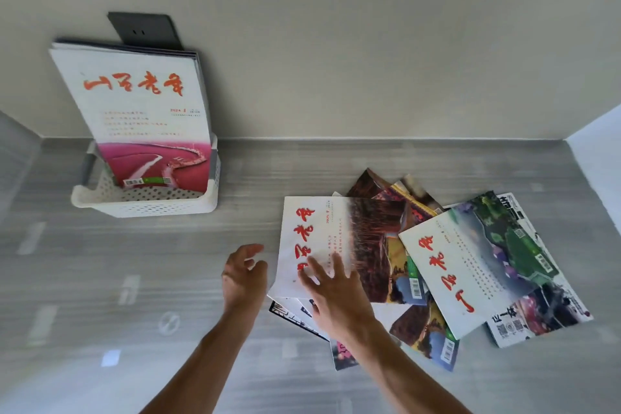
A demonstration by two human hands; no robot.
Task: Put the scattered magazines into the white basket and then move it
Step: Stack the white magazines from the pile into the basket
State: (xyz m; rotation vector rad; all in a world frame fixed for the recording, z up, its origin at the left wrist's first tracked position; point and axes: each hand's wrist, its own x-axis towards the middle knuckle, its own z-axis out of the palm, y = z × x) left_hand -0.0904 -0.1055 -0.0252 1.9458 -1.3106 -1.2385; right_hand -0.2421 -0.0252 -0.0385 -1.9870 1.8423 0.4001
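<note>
Standing at far left on the bench (pixel 100 279), the white basket (pixel 148 202) sits against the wall. Several magazines are upright in it, the front one (pixel 134 104) white with red script and a pink landscape, leaning back over a dark wall socket (pixel 144 31).

My left hand (pixel 243 274) is right of the basket and well apart from it, over bare bench just beside the left edge of the scattered pile. Fingers loosely curled, holding nothing.

My right hand (pixel 331 292) lies next, fingers spread and straight, fingertips resting on the lower part of the top magazine (pixel 322 239), white cover with red script. No grip on it; I cannot tell how firmly it presses.

Further right, the rest of the scattered magazines (pixel 437 279) fan out overlapping, flat on the bench. One with a green landscape cover (pixel 480 259) lies uppermost at the right side, clear of both hands.
</note>
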